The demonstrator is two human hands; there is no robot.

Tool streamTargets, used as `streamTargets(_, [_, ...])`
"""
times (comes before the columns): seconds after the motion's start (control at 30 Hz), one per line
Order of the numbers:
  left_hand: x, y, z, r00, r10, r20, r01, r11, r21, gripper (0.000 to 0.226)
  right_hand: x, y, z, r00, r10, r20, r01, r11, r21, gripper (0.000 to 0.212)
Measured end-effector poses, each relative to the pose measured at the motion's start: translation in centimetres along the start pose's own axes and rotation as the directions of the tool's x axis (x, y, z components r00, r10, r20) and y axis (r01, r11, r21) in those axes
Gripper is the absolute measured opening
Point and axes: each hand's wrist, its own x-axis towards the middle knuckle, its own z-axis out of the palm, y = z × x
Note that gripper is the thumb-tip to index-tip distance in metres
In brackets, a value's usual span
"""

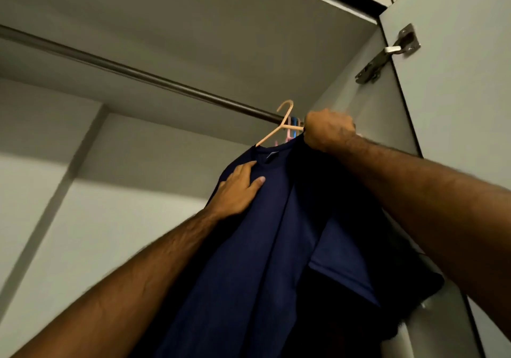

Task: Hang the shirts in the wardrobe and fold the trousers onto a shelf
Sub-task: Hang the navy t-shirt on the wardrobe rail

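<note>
We note the right hand (329,132) fisted on the hanger (279,128) end and collar at 1 o'clock, while the left hand (237,189) lies flat on the navy shirt (276,233), hook not visibly over the rail (138,74). Risk: the hook misses and the shirt slides off. Wardrobe wall (367,81) crowds at 2 o'clock; the rail runs bare toward 10.

Rail, left stretch: the rail (132,74) runs bare from the left edge to the hangers, with open room above and below it.
Rail, right end: crowded by the peach hanger (279,128), other hangers (293,125) behind it and the right hand (329,132).
Right side: the wardrobe wall (367,100) and door hinge (387,56) close it off.
Below the hangers: the navy shirt (276,247) and the left hand (237,189) fill the middle.
</note>
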Motion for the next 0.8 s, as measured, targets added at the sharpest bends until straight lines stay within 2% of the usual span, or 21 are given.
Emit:
streamTargets(0.17, [2.7,-0.8,3.2,0.997,0.07,0.035,-0.07,0.998,-0.002,0.059,2.8,-0.7,1.9,1.0,-0.004,0.013,0.004,0.998,-0.061,0.025])
streamTargets(0.37, [4.9,-1.2,4.8,0.995,0.104,0.008,-0.104,0.994,0.019,0.051,5.0,-2.1,3.8,1.0,-0.009,0.021,0.011,0.997,-0.082,0.032])
streamTargets(0.5, [4.6,-2.0,5.9,0.992,0.116,0.052,-0.121,0.986,0.114,0.042,5.0,-2.2,4.3,0.996,-0.032,0.078,0.045,0.984,-0.17,0.03])
streamTargets(0.6, [4.3,-2.6,6.4,0.984,0.161,0.072,-0.169,0.979,0.115,0.042,4.4,-2.0,3.4,0.994,-0.04,0.105,0.061,0.977,-0.204,0.033])
streamTargets(0.73, [3.7,-3.0,6.3,0.972,0.234,0.02,-0.234,0.969,0.081,0.056,3.9,-2.9,4.5,0.996,-0.083,-0.037,0.065,0.937,-0.344,0.03])
streamTargets(0.8, [3.3,-3.1,6.2,0.968,0.249,-0.012,-0.247,0.964,0.097,0.061,3.2,-3.7,6.0,0.975,-0.171,-0.141,0.09,0.886,-0.454,0.038])
